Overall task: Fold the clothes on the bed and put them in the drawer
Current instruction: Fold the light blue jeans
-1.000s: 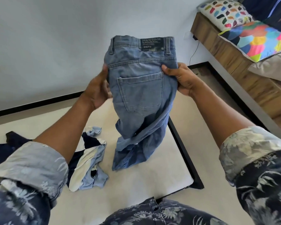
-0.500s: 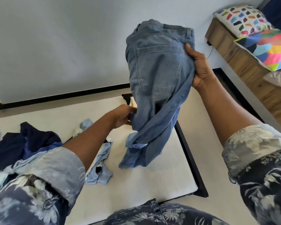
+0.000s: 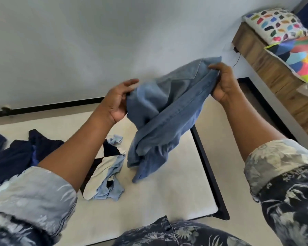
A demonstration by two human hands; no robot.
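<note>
The right hand (image 3: 224, 82) grips one bunched end of the jeans (image 3: 167, 110) with curled fingers; the left hand (image 3: 116, 102) pinches the opposite edge, holding them above the bed (image 3: 167, 192). Other clothes (image 3: 103, 176) lie crumpled there

Bright, even daylight; soft shadows; wide-angle edge distortion; slight motion blur.

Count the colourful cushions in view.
2, both top right: the patch-patterned white cushion, and the multicoloured cushion nearer the camera. Others may lie beyond the frame.
</note>
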